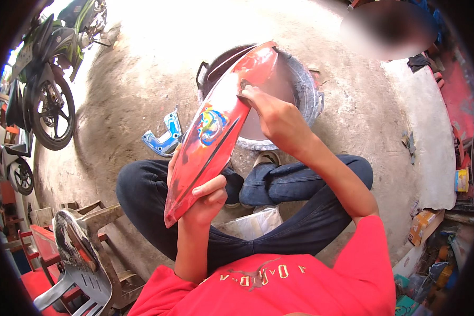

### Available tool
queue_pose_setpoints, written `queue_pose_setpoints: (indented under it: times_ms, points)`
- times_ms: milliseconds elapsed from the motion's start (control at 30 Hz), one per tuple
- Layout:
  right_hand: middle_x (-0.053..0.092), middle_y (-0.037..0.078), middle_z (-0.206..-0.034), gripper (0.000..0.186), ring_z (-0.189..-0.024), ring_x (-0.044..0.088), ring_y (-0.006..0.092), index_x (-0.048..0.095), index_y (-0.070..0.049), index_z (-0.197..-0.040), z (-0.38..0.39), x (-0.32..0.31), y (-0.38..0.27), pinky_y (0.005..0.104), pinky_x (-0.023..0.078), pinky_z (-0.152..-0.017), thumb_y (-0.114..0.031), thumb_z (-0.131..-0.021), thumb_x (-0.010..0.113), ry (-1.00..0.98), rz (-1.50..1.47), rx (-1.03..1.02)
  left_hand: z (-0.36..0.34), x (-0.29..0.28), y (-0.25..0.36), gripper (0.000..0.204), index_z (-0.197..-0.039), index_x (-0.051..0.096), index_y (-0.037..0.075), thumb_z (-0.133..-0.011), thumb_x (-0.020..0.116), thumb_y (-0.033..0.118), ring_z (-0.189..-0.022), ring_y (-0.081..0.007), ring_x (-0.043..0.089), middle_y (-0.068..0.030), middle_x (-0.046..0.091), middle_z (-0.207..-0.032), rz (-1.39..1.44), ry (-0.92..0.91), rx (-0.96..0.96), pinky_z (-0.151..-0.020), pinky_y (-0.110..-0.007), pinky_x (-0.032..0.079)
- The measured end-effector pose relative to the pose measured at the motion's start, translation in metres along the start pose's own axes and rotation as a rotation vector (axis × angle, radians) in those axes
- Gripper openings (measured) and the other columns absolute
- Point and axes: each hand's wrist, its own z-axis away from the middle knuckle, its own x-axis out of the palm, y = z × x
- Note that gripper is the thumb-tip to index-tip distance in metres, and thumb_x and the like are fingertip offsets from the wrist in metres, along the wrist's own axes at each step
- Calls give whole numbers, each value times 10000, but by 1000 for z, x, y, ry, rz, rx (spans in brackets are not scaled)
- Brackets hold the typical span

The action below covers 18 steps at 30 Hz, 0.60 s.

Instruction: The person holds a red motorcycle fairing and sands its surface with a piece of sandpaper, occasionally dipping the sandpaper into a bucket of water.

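A long red motorcycle body panel [216, 131] with a blue and yellow sticker slants from my lap up over a basin. My left hand [203, 197] grips its lower end from beneath, thumb across the face. My right hand [276, 118] presses a small dark pad, probably sandpaper [244, 87], against the panel's upper part. The metal basin [308, 89] holds cloudy water just beyond my knees. I sit with legs crossed in dark jeans.
A blue and white plastic part [166, 137] lies on the concrete to the left. Motorcycles [50, 79] stand at far left. A grey plastic chair [81, 263] and wooden frame sit at lower left. Boxes and clutter [432, 237] line the right side.
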Motion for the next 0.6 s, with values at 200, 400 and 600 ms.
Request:
queue_pose_setpoints:
  times_ms: [200, 400, 600]
  points:
    - [721, 202, -1238, 418, -1167, 710, 356, 655, 35, -1278, 16, 4, -49, 426, 572, -1023, -119, -892, 618, 52, -5, -441, -10, 2, -13, 646, -1516, 508, 130, -1074, 396, 588, -619, -113, 543, -126, 613, -1491, -492, 744, 752, -543, -283, 371]
    - [720, 221, -1263, 376, -1201, 702, 376, 654, 53, -1294, 1, -1, -12, 421, 569, -1042, -42, -938, 581, 26, 58, -110, 2, -8, 6, 642, -1496, 528, 123, -1075, 393, 588, -610, -114, 531, -133, 633, -1461, -28, 12, -15, -529, -284, 368]
    - [689, 223, -1324, 360, -1268, 666, 374, 664, 62, -1275, 0, -3, -18, 453, 527, -1103, -20, -938, 565, -11, 7, -180, 3, -4, 5, 624, -1480, 534, 133, -1073, 402, 588, -587, -123, 511, -116, 644, -1458, 46, 20, 9, -538, -313, 382]
